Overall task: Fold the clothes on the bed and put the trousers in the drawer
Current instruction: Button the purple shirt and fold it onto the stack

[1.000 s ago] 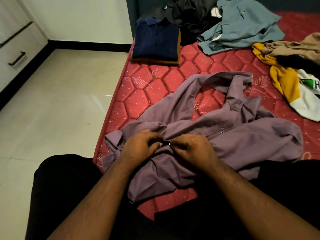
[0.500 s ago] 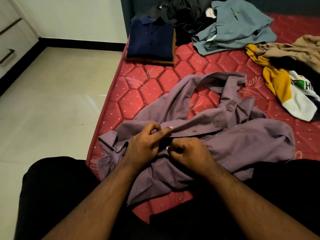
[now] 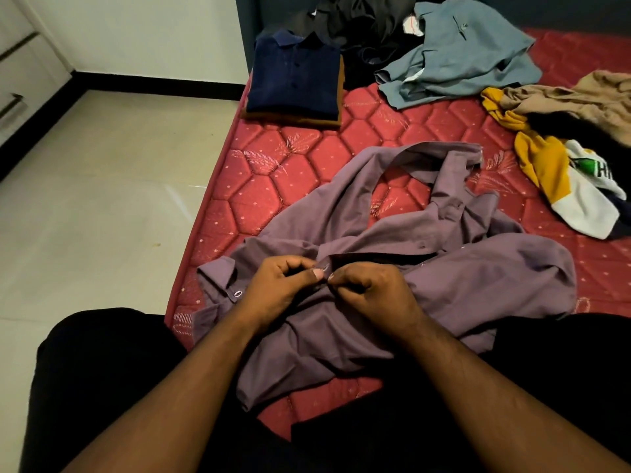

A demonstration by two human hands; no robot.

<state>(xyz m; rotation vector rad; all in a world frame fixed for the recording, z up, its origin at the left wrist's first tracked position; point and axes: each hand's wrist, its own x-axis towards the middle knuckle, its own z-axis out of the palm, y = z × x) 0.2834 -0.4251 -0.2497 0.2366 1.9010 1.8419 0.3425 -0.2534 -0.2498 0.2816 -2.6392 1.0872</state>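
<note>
Shirt (image 3: 392, 261), purple and crumpled, lies at lower centre of the frame on the red quilted mattress (image 3: 293, 186). Left hand (image 3: 276, 291) and right hand (image 3: 372, 295) meet at its front edge, each pinching the cloth between thumb and fingers, apparently fastening a button. Step in hand, as judged: closing the shirt before folding; the next move calls for working up the remaining buttons, then smoothing the cloth flat. Folded navy shirt (image 3: 293, 76) rests on a stack at upper centre. Unfolded blue-grey shirt (image 3: 457, 56), dark clothes (image 3: 358, 18) and a yellow-and-white garment (image 3: 560, 186) lie along the upper right. Drawer unit (image 3: 17, 76) stands at upper left beside the pale tiled floor (image 3: 95, 206).
</note>
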